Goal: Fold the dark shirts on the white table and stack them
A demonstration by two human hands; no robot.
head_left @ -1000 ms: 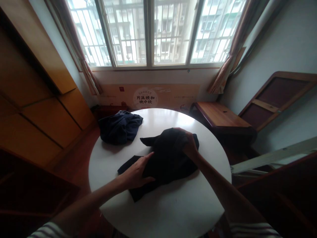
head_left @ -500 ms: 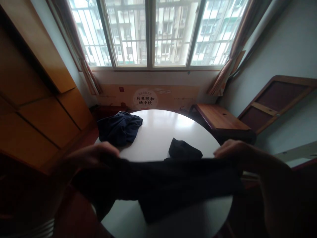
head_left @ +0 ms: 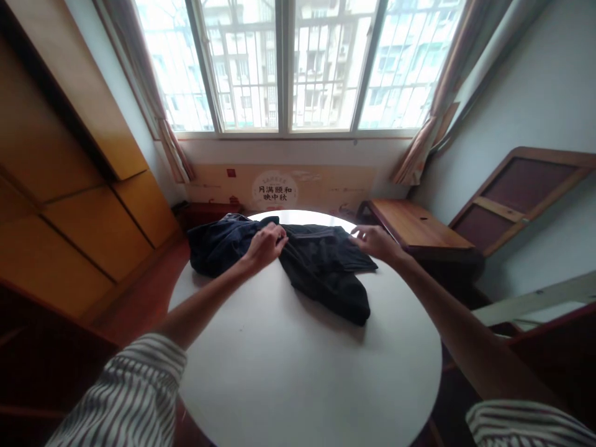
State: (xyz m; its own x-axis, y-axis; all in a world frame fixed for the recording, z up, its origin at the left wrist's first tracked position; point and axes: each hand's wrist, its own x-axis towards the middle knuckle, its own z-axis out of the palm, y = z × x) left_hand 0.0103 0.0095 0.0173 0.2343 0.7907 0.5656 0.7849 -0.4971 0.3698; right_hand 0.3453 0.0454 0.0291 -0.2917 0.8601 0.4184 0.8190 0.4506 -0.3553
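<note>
A pair of black trousers (head_left: pixel 321 261) lies across the far part of a round white table (head_left: pixel 298 372), one leg slanting toward me and the other stretched to the right. At its left end, my left hand (head_left: pixel 267 244) is closed with the dark cloth pinched in its fingers. My right hand (head_left: pixel 375 241) is at the upper right edge of the trousers, fingers bent in a pinch on the cloth. A crumpled navy garment (head_left: pixel 214 248) sits at the table's far left, touching or slightly under the black trousers' left end.
A wooden desk (head_left: pixel 419 223) stands beyond the table on the right, with a wooden framed panel (head_left: pixel 521 192) leaning at the wall. Orange-brown cabinets (head_left: pixel 79 242) line the left side. Behind the table are a printed banner (head_left: pixel 316 186) and a barred window (head_left: pixel 321 68).
The black trousers, held stretched up close to me before, now lie on the table's far side. Both hands moved forward and down with them.
</note>
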